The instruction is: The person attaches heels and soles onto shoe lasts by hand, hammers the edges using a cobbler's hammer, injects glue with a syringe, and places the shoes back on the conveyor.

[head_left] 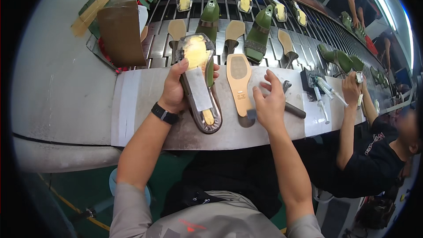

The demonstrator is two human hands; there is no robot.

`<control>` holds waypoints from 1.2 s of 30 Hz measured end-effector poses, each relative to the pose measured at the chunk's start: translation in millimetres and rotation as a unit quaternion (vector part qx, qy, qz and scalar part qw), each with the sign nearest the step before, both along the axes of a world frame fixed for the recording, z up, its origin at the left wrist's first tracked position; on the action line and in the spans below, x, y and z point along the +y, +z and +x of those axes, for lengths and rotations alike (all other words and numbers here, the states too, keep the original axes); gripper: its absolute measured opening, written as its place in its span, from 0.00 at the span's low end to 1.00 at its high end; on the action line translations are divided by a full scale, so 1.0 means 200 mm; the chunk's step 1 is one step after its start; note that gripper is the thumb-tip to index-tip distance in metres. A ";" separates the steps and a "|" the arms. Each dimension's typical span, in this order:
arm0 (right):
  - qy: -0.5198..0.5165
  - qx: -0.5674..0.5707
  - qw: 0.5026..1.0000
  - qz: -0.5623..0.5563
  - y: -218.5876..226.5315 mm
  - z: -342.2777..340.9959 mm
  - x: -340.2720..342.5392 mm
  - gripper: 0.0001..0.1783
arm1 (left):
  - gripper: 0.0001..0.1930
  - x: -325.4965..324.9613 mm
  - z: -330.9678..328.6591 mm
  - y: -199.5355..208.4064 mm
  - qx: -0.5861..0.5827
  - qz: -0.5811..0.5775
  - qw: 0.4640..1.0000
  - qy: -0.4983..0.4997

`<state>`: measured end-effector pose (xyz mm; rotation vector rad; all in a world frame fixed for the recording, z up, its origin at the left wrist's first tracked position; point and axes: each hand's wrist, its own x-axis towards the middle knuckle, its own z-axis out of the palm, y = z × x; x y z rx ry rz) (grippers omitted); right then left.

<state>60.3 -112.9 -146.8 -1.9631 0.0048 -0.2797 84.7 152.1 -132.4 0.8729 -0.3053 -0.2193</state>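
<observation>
My left hand (176, 86) grips a lasted shoe upper (210, 113) turned bottom up. Its underside is yellow with a pale grey-white strip along the middle, and a clear cover wraps the toe end. On the bench just right of it lies a tan shoe sole (238, 79) with a greyish patch on its wide part. Over that sole's narrow end hovers my right hand (270, 101), fingers apart and nothing seen in them. A small blue-grey piece (251, 114) shows beside this hand; I cannot tell what it is. Partly behind the right hand lies a hammer (294, 110).
Beyond the bench edge, a slatted conveyor (216, 24) carries green sandals (258, 33), tan heeled soles (177, 30) and yellow-bottomed uppers (244, 1). A dark holder with syringes (324, 89) stands to the right, near a co-worker's hands (351, 89). A brown board (121, 35) rises at left.
</observation>
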 end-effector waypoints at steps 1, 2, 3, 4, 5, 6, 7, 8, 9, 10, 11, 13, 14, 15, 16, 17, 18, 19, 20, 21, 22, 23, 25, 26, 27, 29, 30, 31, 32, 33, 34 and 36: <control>-0.058 -0.142 0.978 -0.143 0.00 -0.01 0.01 0.26 | 0.44 0.00 0.00 -0.01 0.004 -0.003 1.000 -0.001; -0.042 -0.119 0.992 -0.005 0.02 -0.03 0.02 0.22 | 0.44 -0.01 -0.01 -0.01 0.007 -0.003 1.000 0.002; -0.037 -0.113 0.993 -0.007 0.06 -0.05 0.03 0.22 | 0.45 0.00 -0.03 0.00 0.012 -0.004 1.000 0.009; 0.067 -0.073 0.987 0.125 0.10 -0.06 0.03 0.22 | 0.46 0.01 -0.03 0.01 0.004 -0.001 1.000 -0.003; 0.167 -0.029 0.952 0.256 0.13 -0.08 0.04 0.22 | 0.46 0.02 -0.05 0.00 0.012 -0.002 1.000 0.003; 0.229 0.022 0.938 0.261 0.14 -0.09 0.04 0.23 | 0.47 0.00 -0.04 -0.01 0.013 0.002 1.000 0.010; 0.260 0.077 0.914 0.301 0.14 -0.10 0.07 0.21 | 0.48 0.00 -0.03 -0.01 0.015 0.006 1.000 0.018; 0.260 0.100 0.929 0.244 0.08 -0.12 0.07 0.19 | 0.43 0.00 -0.03 -0.02 0.009 -0.033 0.999 -0.011; 0.261 0.122 0.939 0.186 0.05 -0.13 0.09 0.18 | 0.43 0.01 -0.04 -0.03 0.013 -0.034 0.999 -0.008; 0.204 0.120 0.941 0.241 0.03 -0.15 0.11 0.19 | 0.44 0.01 -0.04 -0.04 0.013 -0.036 0.999 0.000; 0.205 0.125 0.941 0.240 0.04 -0.14 0.12 0.19 | 0.44 0.01 -0.03 -0.04 0.014 -0.037 0.999 0.006; 0.171 0.133 0.948 0.235 0.05 -0.15 0.15 0.18 | 0.43 0.02 -0.04 -0.02 0.009 -0.033 0.999 0.005; 0.146 0.123 0.955 0.227 0.04 -0.14 0.16 0.18 | 0.46 0.01 -0.05 -0.01 0.019 0.005 1.000 0.025; 0.143 0.127 0.955 0.228 0.04 -0.13 0.17 0.18 | 0.50 0.00 -0.06 0.01 0.029 0.043 0.998 0.045; 0.142 0.149 0.951 0.231 0.04 -0.12 0.17 0.16 | 0.50 0.01 -0.07 0.03 0.035 0.055 0.997 0.045; 0.141 0.169 0.947 0.235 0.04 -0.12 0.16 0.13 | 0.50 0.01 -0.08 0.03 0.038 0.055 0.997 0.041; 0.141 0.165 0.947 0.236 0.02 -0.12 0.17 0.13 | 0.49 0.01 -0.07 0.03 0.024 0.065 0.997 0.040; 0.123 0.126 0.964 0.199 0.00 -0.14 0.17 0.11 | 0.49 0.02 -0.07 0.03 0.009 0.076 0.996 0.039; 0.105 0.085 0.978 0.162 0.00 -0.16 0.17 0.08 | 0.49 0.02 -0.08 0.03 0.009 0.081 0.996 0.038; 0.103 0.078 0.978 0.165 0.00 -0.17 0.17 0.08 | 0.49 0.03 -0.09 0.04 0.002 0.084 0.996 0.035; 0.095 -0.046 0.994 0.035 0.01 -0.18 0.16 0.07 | 0.49 0.03 -0.10 0.04 -0.012 0.089 0.995 0.040; 0.081 -0.168 0.978 -0.096 0.02 -0.19 0.16 0.08 | 0.49 0.04 -0.10 0.04 -0.027 0.093 0.994 0.045; 0.132 -0.117 0.975 -0.135 -0.05 -0.30 0.06 0.09 | 0.49 0.05 -0.13 0.02 -0.040 0.079 0.995 0.049; 0.112 -0.104 0.986 -0.064 -0.08 -0.37 0.02 0.09 | 0.49 0.04 -0.15 0.02 -0.036 0.067 0.995 0.065; 0.093 -0.090 0.991 0.007 -0.10 -0.46 -0.01 0.09 | 0.50 0.02 -0.18 0.03 -0.032 0.056 0.995 0.080; 0.062 -0.046 0.966 0.247 -0.11 -0.74 -0.10 0.11 | 0.51 -0.02 -0.24 0.05 -0.026 0.062 0.993 0.092; 0.068 -0.018 0.954 0.291 -0.11 -0.88 -0.14 0.16 | 0.52 -0.03 -0.27 0.07 -0.039 0.077 0.992 0.092; 0.072 0.010 0.940 0.334 -0.09 -0.99 -0.16 0.24 | 0.53 -0.05 -0.30 0.10 -0.051 0.091 0.991 0.089; 0.069 0.059 0.912 0.399 -0.03 -1.07 -0.14 0.32 | 0.55 -0.07 -0.31 0.11 -0.062 0.092 0.990 0.086; 0.064 0.107 0.879 0.461 0.01 -1.14 -0.12 0.41 | 0.55 -0.12 -0.31 0.09 -0.095 0.064 0.988 0.101; 0.123 0.201 0.826 0.512 -0.06 -1.15 -0.19 0.48 | 0.56 -0.13 -0.31 0.08 -0.109 0.077 0.988 0.083; 0.109 0.300 0.801 0.507 -0.16 -1.04 -0.18 0.35 | 0.58 -0.16 -0.30 0.06 -0.153 0.102 0.980 0.072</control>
